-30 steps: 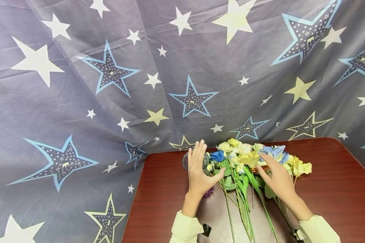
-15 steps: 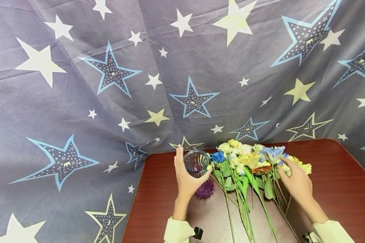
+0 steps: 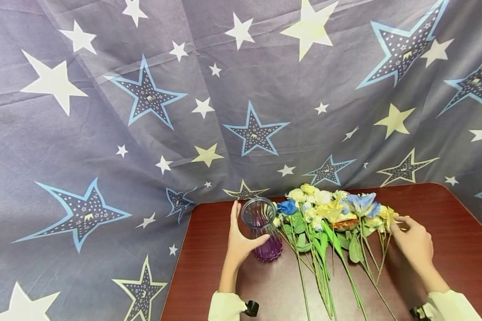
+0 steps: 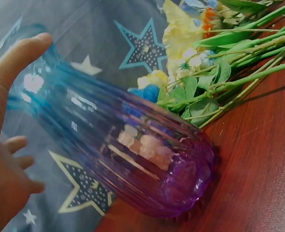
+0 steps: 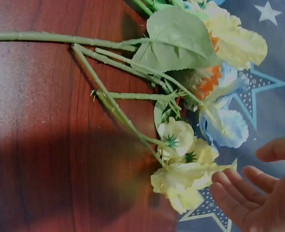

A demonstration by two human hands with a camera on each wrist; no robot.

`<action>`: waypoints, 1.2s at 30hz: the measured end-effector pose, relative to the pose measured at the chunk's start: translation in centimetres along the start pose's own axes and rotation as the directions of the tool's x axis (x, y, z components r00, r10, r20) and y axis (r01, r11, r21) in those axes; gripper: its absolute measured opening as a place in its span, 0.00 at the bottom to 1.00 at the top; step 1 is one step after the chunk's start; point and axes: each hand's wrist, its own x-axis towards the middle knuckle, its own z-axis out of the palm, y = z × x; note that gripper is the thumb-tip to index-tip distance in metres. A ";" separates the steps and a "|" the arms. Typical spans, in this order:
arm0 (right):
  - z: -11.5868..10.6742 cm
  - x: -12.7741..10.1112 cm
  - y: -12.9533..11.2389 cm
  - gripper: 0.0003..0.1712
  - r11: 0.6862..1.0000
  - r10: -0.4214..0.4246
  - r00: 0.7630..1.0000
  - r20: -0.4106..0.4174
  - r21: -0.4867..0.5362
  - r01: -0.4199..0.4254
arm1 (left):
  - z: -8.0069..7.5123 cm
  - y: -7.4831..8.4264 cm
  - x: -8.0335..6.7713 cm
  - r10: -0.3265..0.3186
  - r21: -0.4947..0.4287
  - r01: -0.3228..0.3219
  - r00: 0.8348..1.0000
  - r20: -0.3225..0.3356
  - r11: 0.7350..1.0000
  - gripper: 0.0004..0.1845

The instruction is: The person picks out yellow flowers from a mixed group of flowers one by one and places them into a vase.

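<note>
Left hand (image 3: 241, 244) spreads wide beside the vase (image 3: 268, 249), right hand (image 3: 417, 243) relaxed by the yellow flower (image 5: 178, 183); neither grips, but I can't make out contact.

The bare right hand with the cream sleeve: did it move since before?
Yes. The bare right hand moved right in the head view, past the pale blue flower lying on the reddish-brown table, towards the table's right edge.

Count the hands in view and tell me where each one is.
2. The left hand is just left of the glass vase; the right hand is at the rightmost yellow flower. No other hand shows.
</note>
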 end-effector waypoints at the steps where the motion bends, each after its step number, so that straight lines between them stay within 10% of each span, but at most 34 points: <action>1: -0.1 0.2 0.2 0.22 1.000 0.030 0.999 0.019 -0.009 -0.029 | -0.1 -0.3 0.0 -0.023 -0.027 0.023 1.000 0.021 0.999 0.69; 13: -0.4 0.8 2.2 0.26 0.978 0.208 0.933 0.294 -0.091 -0.190 | -0.4 -3.5 0.0 -0.121 -0.199 0.188 0.944 0.307 0.962 0.60; 22: 0.5 0.5 3.3 0.23 0.960 0.270 0.875 0.402 -0.042 -0.277 | -0.6 -4.2 -0.2 -0.232 -0.146 0.288 0.921 0.313 0.946 0.51; 36: 1.2 0.6 4.0 0.21 0.952 0.288 0.844 0.453 -0.040 -0.303 | -0.7 -5.2 0.4 -0.221 -0.188 0.292 0.919 0.325 0.938 0.42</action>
